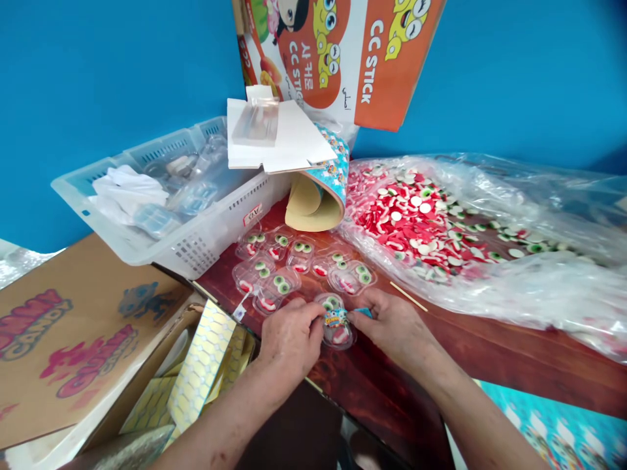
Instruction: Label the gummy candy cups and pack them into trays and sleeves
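Note:
My left hand (290,336) and my right hand (392,321) meet over one clear plastic candy pack (336,324) on the dark red table (490,356). The pack holds green eye gummies and a red-and-white mouth gummy. A small colourful sticker lies across its middle, and both hands' fingertips pinch at the sticker and the pack's sides. Just beyond the hands lie several more clear packs (298,261) with the same gummies.
A big clear plastic bag of loose red, white and green gummies (421,222) lies at the right. A white basket (196,241) of empty clear shells stands at the left, a sticker roll (318,196) beside it. A thin wooden stick (409,297) lies near my right hand. Cardboard boxes (73,326) are lower left.

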Tool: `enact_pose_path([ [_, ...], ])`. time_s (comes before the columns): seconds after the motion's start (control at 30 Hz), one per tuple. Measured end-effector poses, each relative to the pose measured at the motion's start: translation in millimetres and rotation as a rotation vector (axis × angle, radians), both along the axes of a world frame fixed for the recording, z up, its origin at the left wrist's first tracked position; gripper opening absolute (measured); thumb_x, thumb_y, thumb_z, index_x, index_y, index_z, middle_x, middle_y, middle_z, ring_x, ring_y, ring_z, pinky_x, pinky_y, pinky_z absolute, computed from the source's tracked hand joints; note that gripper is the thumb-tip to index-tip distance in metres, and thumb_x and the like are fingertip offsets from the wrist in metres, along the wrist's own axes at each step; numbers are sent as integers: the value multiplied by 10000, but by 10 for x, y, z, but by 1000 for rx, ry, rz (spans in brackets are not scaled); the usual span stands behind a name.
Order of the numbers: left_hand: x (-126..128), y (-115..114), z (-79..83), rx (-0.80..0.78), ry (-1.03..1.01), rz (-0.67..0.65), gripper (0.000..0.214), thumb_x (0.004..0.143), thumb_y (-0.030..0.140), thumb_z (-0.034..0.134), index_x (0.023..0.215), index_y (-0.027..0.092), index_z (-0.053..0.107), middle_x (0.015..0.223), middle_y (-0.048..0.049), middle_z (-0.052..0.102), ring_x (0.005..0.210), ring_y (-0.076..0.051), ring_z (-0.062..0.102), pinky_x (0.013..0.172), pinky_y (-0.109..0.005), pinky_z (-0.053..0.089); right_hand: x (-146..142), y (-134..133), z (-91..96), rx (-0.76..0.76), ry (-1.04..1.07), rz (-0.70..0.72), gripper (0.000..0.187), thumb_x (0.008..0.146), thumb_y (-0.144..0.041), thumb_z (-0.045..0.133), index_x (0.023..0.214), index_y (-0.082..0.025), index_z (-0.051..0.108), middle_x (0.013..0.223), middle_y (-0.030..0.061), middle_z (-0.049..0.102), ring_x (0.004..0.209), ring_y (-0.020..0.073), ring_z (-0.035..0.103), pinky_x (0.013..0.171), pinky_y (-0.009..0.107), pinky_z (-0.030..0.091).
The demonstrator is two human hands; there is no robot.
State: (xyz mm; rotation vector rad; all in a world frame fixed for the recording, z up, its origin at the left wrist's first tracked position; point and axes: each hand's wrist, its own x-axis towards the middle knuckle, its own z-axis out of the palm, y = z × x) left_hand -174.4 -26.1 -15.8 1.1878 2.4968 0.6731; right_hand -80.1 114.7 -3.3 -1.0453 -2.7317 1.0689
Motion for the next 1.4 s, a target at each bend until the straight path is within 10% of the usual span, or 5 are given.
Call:
enact_pose_path([
  [0.7, 94, 34, 79, -79, 119, -35, 244, 796, 399, 505, 997, 316, 616, 816, -1, 557, 740, -170, 580, 599, -252, 389, 3, 17, 6, 43, 98, 6, 100, 687, -253, 482, 616, -197, 525, 534, -21, 538, 496, 118, 459, 484, 232, 313],
  [0.93, 84, 82, 172, -156, 64, -65, 274, 757, 277, 508, 1013, 279, 607, 799, -10, 548, 696, -182, 570, 573, -260, 385, 44, -313, 363, -81, 204, 187, 122, 710, -206, 474, 590, -201, 499, 547, -34, 544, 509, 104, 473, 501, 221, 339],
  [1.23, -109, -159, 162, 381, -625, 24, 318, 718, 323, 601, 1003, 184, 626, 854, -26, 640, 705, -142, 577, 628, -232, 439, 139, -50, 252, -189, 253, -38, 205, 696, -356, 563, 593, -201, 477, 495, -56, 454, 466, 92, 383, 444, 217, 293],
  [1.4, -61, -114, 12, 364, -328, 126, 140, 737, 249, 568, 850, 208, 638, 757, 9, 649, 704, -140, 574, 643, -236, 420, 70, -63, 110, -35, 134, -44, 153, 685, -306, 533, 588, -193, 497, 505, -41, 486, 491, 107, 428, 482, 227, 303],
])
